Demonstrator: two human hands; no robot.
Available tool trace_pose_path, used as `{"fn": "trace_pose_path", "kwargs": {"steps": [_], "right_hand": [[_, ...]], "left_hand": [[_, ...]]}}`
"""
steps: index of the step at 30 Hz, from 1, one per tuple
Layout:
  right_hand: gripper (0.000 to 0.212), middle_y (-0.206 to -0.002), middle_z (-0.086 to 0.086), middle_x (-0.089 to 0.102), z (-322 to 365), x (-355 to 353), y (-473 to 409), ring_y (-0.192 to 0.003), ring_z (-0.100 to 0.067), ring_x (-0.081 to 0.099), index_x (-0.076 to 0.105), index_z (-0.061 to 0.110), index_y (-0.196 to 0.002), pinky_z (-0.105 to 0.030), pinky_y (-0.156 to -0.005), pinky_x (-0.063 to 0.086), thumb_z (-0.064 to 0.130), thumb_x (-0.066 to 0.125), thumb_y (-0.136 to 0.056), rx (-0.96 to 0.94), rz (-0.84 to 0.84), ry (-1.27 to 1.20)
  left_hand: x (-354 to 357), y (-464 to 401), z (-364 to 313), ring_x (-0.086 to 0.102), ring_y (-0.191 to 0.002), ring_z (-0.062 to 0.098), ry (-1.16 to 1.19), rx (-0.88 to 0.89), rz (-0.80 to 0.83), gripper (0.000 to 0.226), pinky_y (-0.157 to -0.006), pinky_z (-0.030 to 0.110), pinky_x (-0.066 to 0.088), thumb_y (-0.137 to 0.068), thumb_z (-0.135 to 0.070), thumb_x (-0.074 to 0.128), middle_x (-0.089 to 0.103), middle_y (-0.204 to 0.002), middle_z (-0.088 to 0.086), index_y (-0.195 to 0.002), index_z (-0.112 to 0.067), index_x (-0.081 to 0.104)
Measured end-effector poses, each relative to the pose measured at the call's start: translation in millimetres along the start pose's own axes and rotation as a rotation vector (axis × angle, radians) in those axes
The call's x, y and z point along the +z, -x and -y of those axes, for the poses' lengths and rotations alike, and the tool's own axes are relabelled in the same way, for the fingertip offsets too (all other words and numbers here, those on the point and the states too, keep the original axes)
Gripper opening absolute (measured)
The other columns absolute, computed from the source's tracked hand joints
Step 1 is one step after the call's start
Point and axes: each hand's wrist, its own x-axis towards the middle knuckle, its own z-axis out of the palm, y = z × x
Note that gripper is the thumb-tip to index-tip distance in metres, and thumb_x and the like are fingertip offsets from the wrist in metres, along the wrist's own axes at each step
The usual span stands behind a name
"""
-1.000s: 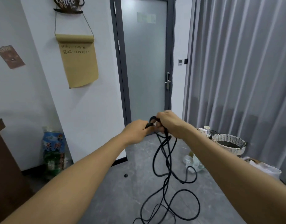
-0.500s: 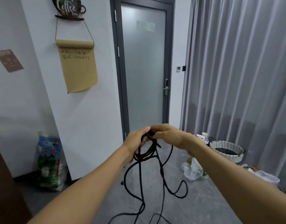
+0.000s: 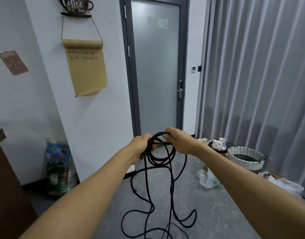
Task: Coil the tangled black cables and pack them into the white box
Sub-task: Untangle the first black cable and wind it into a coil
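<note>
I hold a black cable (image 3: 161,156) out in front of me at chest height. A small coil of a few loops hangs between my hands. My left hand (image 3: 142,144) grips the left side of the coil. At the top of the coil, my right hand (image 3: 176,140) pinches the newest loop. Long loose strands trail from the coil down to the grey floor in wide curves. No white box is in view.
A frosted glass door (image 3: 157,66) stands straight ahead. Grey curtains (image 3: 260,83) cover the right wall. A white woven basket (image 3: 245,156), cups and a clear plastic bag (image 3: 207,180) sit on the floor at right. A printed sack (image 3: 58,167) leans at left beside a brown cabinet (image 3: 3,187).
Both hands dropped slightly, and a small round coil has formed between them. More of the hanging cable has been drawn up from the floor.
</note>
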Motion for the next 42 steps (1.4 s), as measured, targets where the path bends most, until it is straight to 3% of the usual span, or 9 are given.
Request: {"fn": "trace_pose_path", "kwargs": {"steps": [10, 18, 20, 22, 25, 29, 33, 38, 42], "right_hand": [[0.024, -0.073, 0.003, 0.037, -17.3, 21.8, -1.3, -0.061, -0.01, 0.03, 0.04, 0.007, -0.091, -0.022, -0.053, 0.027, 0.026, 0.029, -0.102, 0.184, -0.238, -0.21], [0.026, -0.072, -0.002, 0.04, -40.9, 0.4, -18.4, -0.063, -0.014, 0.038, 0.041, 0.007, -0.089, -0.03, -0.059, 0.036, 0.027, 0.03, -0.102, 0.45, -0.546, -0.588], [0.029, -0.07, -0.002, 0.038, -42.7, -4.9, -14.8, -0.06, -0.013, 0.035, 0.04, 0.01, -0.082, -0.026, -0.053, 0.031, 0.027, 0.029, -0.102, 0.424, -0.499, -0.504], [0.026, -0.076, -0.004, 0.042, -38.4, -2.8, -9.9, -0.063, -0.014, 0.038, 0.041, 0.008, -0.088, -0.025, -0.052, 0.03, 0.026, 0.029, -0.102, 0.386, -0.391, -0.347], [0.015, -0.088, -0.006, 0.045, -30.1, 10.0, -5.0, -0.079, -0.017, 0.045, 0.041, 0.009, -0.102, -0.028, -0.067, 0.036, 0.019, 0.031, -0.102, 0.278, -0.218, -0.135], [0.016, -0.092, -0.004, 0.046, -35.0, 21.1, -1.5, -0.088, -0.019, 0.044, 0.048, 0.006, -0.106, -0.029, -0.077, 0.037, 0.004, 0.037, -0.095, 0.119, -0.069, -0.005], [0.011, -0.072, 0.005, 0.035, -31.0, 26.0, 3.9, -0.067, -0.012, 0.037, 0.043, 0.01, -0.091, -0.024, -0.06, 0.026, 0.005, 0.034, -0.096, 0.047, 0.072, 0.169], [0.013, -0.075, 0.0, 0.046, -19.5, 22.5, 4.1, -0.073, -0.019, 0.044, 0.048, 0.007, -0.098, -0.022, -0.054, 0.032, 0.014, 0.038, -0.099, 0.04, 0.057, 0.115], [0.02, -0.064, -0.001, 0.049, -19.0, 21.1, 7.9, -0.059, -0.016, 0.044, 0.053, 0.011, -0.082, -0.023, -0.053, 0.035, 0.018, 0.045, -0.098, 0.051, -0.036, -0.304]], "left_hand": [[1.5, -7.7, -2.9, 0.055, -0.081, 0.016, 0.237, -0.333, 0.1, 0.031, -0.091, 0.043, 0.051, -0.09, -0.022, 0.052, 0.061, -0.076, 0.001, -0.068, -0.011, 0.072], [-0.7, -6.2, 22.0, 0.05, -0.062, 0.013, 0.133, -0.288, -0.089, 0.019, -0.045, 0.019, 0.048, -0.097, -0.006, 0.046, 0.053, -0.074, 0.008, -0.081, -0.003, 0.056], [-0.1, 0.1, 14.6, 0.06, -0.088, 0.021, -0.059, -0.235, -0.04, 0.032, -0.066, 0.023, 0.05, -0.098, -0.027, 0.049, 0.058, -0.106, 0.011, -0.114, 0.001, 0.053], [4.0, -5.4, 4.7, 0.043, -0.128, 0.03, -0.267, -0.118, -0.065, 0.067, -0.099, 0.034, 0.039, -0.095, -0.049, 0.044, 0.032, -0.145, 0.013, -0.141, -0.002, 0.033], [17.5, -3.3, -13.7, 0.031, -0.136, 0.023, -0.306, 0.342, -0.14, 0.069, -0.111, 0.036, 0.027, -0.09, -0.054, 0.049, 0.021, -0.147, 0.007, -0.143, -0.013, 0.032], [23.2, -4.1, -17.5, 0.045, -0.125, 0.016, -0.479, 0.381, 0.199, 0.046, -0.103, 0.032, 0.034, -0.095, -0.049, 0.043, 0.048, -0.132, 0.001, -0.128, -0.017, 0.05], [15.1, -6.6, -8.5, 0.044, -0.072, 0.013, -0.552, 0.23, 0.353, 0.021, -0.075, 0.032, 0.034, -0.095, -0.028, 0.047, 0.046, -0.077, -0.002, -0.083, -0.012, 0.052], [8.2, 0.0, -2.6, 0.058, -0.068, 0.011, -0.215, 0.074, 0.47, 0.02, -0.068, 0.021, 0.05, -0.098, -0.011, 0.04, 0.053, -0.073, 0.0, -0.08, -0.012, 0.048], [7.9, 0.8, 10.0, 0.04, -0.047, 0.006, 0.078, 0.12, 0.372, 0.025, -0.048, 0.017, 0.042, -0.102, -0.014, 0.036, 0.04, -0.058, -0.005, -0.08, -0.012, 0.048]]}}
